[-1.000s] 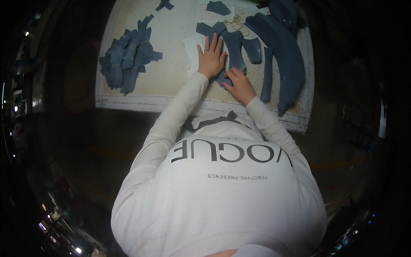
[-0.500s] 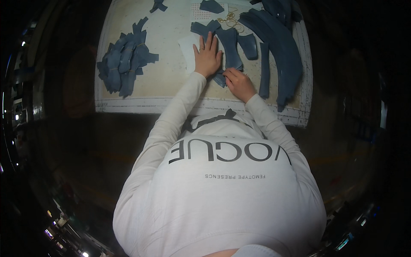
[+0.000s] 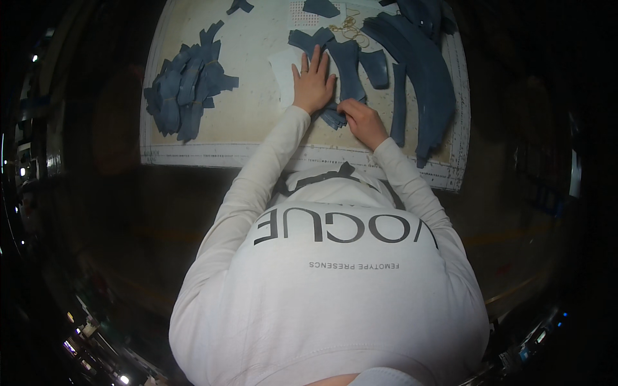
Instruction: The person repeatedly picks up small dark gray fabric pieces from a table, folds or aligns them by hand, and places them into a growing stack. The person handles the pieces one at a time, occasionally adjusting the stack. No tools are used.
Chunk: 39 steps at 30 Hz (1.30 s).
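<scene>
My left hand (image 3: 313, 85) lies flat with fingers spread on a stack of dark blue cut pieces, which look like cloth or thin leather. The stack's fanned lower end (image 3: 333, 118) shows below that palm, several layers deep. Beside it, my right hand (image 3: 362, 122) has its fingers curled together, pinching at the edge of the layers. The fingertips partly hide what they hold. The stack's far end (image 3: 308, 40) sticks out beyond my left fingers. A waisted blue piece (image 3: 348, 67) lies just beyond my right hand. A white sheet (image 3: 282, 74) lies left of my left hand.
On the pale table (image 3: 257, 128), a heap of banded blue pieces (image 3: 187, 90) sits at left. Long curved blue pieces (image 3: 428, 83), a narrow strip (image 3: 398, 106) and a short piece (image 3: 374, 69) are at right. Tan rubber bands (image 3: 349, 32) and a red-marked sheet (image 3: 304, 16) lie farther back.
My right hand has shifted slightly right, and the lower end of the stack shows more, its layers fanned. My left hand stays nearly in place.
</scene>
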Each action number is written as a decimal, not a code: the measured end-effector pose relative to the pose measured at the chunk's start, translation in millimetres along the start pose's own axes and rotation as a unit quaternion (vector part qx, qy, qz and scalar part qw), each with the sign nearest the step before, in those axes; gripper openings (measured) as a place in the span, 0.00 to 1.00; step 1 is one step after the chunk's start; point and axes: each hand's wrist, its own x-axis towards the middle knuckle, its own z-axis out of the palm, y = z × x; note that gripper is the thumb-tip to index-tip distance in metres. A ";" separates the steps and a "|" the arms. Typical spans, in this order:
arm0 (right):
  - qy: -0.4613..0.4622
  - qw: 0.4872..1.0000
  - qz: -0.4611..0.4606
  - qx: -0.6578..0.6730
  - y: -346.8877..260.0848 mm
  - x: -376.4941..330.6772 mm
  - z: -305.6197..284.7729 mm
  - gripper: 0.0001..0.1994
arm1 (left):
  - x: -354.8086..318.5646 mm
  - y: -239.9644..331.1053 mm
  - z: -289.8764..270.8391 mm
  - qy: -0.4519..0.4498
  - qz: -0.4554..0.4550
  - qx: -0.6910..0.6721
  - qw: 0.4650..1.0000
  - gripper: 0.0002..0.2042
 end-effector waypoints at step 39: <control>-0.032 0.995 -0.019 -0.088 3.6 -4.1 5.4 0.08 | -0.4 -0.6 1.1 0.012 0.004 0.009 1.000 0.29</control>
